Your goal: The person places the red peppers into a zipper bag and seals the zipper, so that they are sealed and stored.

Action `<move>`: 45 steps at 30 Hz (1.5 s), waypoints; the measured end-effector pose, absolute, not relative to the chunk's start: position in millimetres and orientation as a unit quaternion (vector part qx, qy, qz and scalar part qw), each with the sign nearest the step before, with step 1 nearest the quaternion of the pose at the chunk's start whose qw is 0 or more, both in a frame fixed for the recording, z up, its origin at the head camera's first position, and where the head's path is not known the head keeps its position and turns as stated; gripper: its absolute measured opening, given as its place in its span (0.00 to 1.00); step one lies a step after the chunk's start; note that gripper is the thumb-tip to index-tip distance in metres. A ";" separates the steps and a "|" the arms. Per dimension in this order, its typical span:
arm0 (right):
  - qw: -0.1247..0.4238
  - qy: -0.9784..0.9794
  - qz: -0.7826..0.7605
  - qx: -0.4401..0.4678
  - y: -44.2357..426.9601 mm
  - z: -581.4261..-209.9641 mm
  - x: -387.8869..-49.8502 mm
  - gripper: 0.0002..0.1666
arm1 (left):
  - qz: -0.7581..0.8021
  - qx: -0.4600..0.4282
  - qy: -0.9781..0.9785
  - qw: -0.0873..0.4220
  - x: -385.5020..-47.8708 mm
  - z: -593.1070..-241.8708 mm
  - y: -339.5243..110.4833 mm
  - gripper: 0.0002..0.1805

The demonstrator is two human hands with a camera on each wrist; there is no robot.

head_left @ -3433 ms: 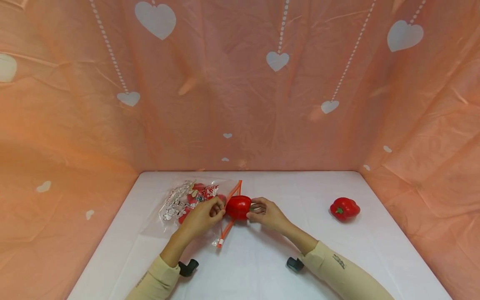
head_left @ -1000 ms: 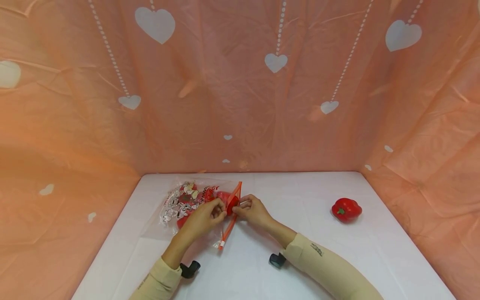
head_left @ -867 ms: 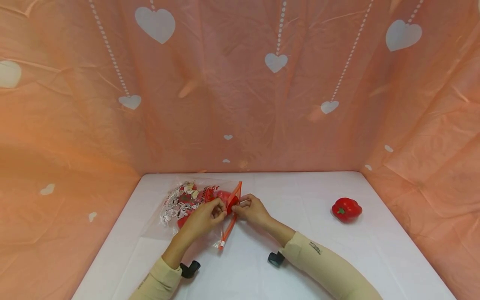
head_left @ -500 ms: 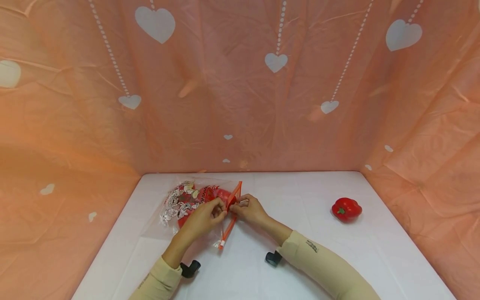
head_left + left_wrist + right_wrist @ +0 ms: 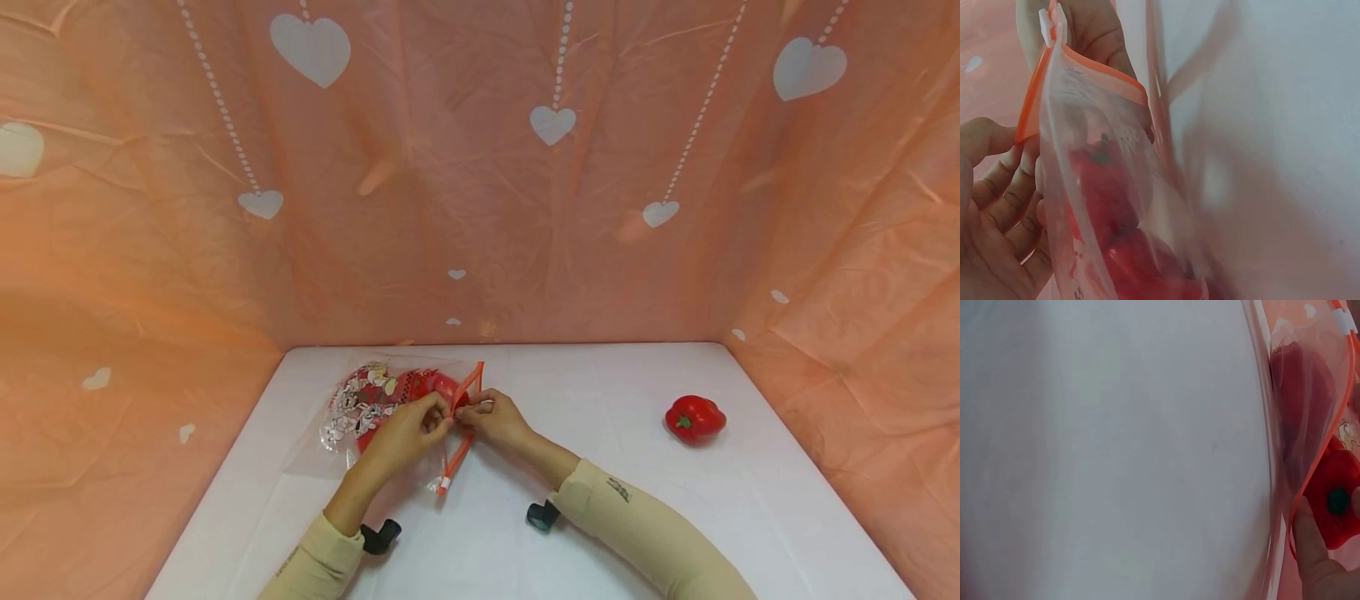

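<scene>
And here your left hand (image 5: pixel 411 431) is pinching the bag (image 5: pixel 306 457) at its mouth, thumb and fingers clamping the orange zip (image 5: pixel 461 452). Your right hand (image 5: pixel 501 421) is meeting it there, fingertips gripping a red pepper (image 5: pixel 1321 487); your right-wrist view is showing them about the green stem. That pepper is sitting right in the mouth, stem facing outward. Deeper in, more peppers (image 5: pixel 1138 256) are showing red through the clear, printed plastic; how many, you can't be sure. The bag is lying on the white table (image 5: pixel 592 375), left of centre, and its white slider (image 5: pixel 445 483) is resting at the zip's near end. Well over to your right, a loose pepper (image 5: pixel 694 420) is lying alone, its stem pointing toward you. Beyond the table, an orange curtain (image 5: pixel 465 225) is hanging, white hearts (image 5: pixel 553 124) dotting it.
</scene>
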State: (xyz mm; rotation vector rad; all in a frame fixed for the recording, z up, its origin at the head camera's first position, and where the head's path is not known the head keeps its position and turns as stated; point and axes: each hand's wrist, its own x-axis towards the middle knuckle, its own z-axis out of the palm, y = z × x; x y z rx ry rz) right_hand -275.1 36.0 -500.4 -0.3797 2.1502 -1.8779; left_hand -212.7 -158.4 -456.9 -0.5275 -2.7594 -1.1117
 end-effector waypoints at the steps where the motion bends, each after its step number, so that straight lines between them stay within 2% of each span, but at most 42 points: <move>1: 0.134 0.736 -0.651 -0.130 35.7 -500.2 -275.1 0.18 | -0.368 -0.174 -0.912 0.061 -212.8 -457.0 -158.4 0.07; 17: 0.147 0.748 -0.632 -0.143 35.7 -501.6 -277.5 0.19 | -0.374 -0.171 -0.908 0.083 -213.0 -456.5 -160.2 0.07; 26: 0.206 0.746 -0.615 -0.148 42.8 -493.7 -275.4 0.23 | -0.380 -0.164 -0.908 0.066 -213.4 -456.6 -161.1 0.05; 45: 0.190 0.761 -0.604 -0.142 72.8 -489.5 -271.5 0.20 | -0.382 -0.153 -0.910 0.060 -212.1 -457.9 -159.8 0.06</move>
